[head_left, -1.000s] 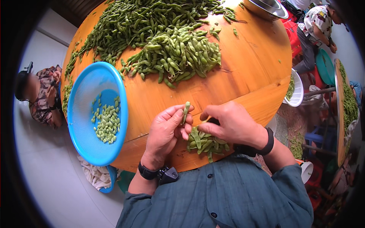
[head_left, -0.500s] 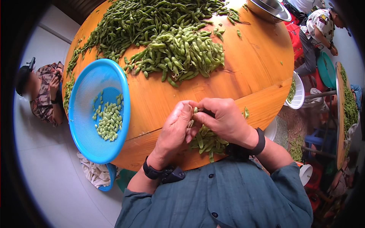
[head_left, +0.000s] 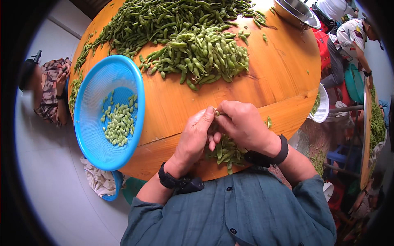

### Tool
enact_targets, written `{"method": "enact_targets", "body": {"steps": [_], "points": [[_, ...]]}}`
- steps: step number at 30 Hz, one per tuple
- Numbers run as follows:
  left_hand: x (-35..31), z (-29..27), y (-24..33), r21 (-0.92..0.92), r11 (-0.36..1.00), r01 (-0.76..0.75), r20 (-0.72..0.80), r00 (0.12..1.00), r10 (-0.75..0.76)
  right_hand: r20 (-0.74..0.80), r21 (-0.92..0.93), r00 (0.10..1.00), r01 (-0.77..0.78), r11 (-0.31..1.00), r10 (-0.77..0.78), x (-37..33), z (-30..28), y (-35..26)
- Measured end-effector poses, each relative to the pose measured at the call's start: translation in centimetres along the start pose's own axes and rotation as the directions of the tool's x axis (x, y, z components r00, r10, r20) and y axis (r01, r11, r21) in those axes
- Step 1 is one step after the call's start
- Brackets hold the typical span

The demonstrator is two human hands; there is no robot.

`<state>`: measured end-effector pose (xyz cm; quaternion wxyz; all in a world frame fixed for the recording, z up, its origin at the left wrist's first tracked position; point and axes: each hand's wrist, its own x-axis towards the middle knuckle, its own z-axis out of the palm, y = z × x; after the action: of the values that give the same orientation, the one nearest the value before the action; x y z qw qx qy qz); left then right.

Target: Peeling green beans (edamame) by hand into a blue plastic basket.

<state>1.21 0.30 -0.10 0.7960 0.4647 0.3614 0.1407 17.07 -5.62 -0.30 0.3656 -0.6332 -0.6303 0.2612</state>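
Over the near part of the round wooden table, my left hand (head_left: 196,133) and my right hand (head_left: 245,125) meet at their fingertips. Both are closed in a pinch on a green soybean pod (head_left: 217,113), of which only a small bit shows. Beneath my hands, by the table's near edge, lies a small heap of flattened-looking pods (head_left: 226,155). To the left of my hands stands a blue plastic colander (head_left: 88,135), tilted, with shelled green beans (head_left: 119,123) in its bottom. Ahead lies a large heap of soybean pods (head_left: 205,57).
Steel bowls (head_left: 296,12) sit at the table's far right edge. A white basket (head_left: 322,107) stands beyond the right edge. Below the colander, a blue tub (head_left: 119,186) holds a pale cloth. One person (head_left: 51,88) is at the left; others are near a second pod-covered table (head_left: 366,135) at the right.
My hands have stayed together, with the fingers shifting a little around the pod. The view has moved slightly. At the right, a co-worker's arm has reached down toward the second table.
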Motion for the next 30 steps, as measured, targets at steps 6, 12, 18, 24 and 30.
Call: {"method": "enact_targets", "body": {"steps": [6, 12, 18, 24, 30], "points": [[0.2, -0.7, -0.8, -0.134, 0.991, -0.020, 0.035, 0.999, 0.024, 0.197, 0.402, 0.949, -0.307, 0.863, 0.246, 0.1, -0.8, -0.2], [-0.1, -0.9, -0.4, -0.109, 0.994, 0.012, 0.013, 1.000, -0.011, 0.150, 0.372, 0.953, -0.299, 0.879, 0.261, 0.0, -1.1, 0.0], [-0.2, -1.0, -0.5, -0.042, 0.999, -0.023, 0.002, 1.000, 0.024, 0.086, 0.320, 0.970, -0.245, 0.915, 0.229, -0.2, -1.1, 0.0], [-0.5, -0.7, -0.6, -0.076, 0.992, -0.101, -0.013, 0.995, 0.100, 0.150, 0.492, 0.931, -0.361, 0.792, 0.331, -0.1, -1.2, -0.5], [-0.7, -0.4, -1.0, -0.009, 0.976, -0.216, -0.027, 0.976, 0.215, 0.306, 0.625, 0.868, -0.493, 0.606, 0.390, 0.4, -1.7, -0.6]]}}
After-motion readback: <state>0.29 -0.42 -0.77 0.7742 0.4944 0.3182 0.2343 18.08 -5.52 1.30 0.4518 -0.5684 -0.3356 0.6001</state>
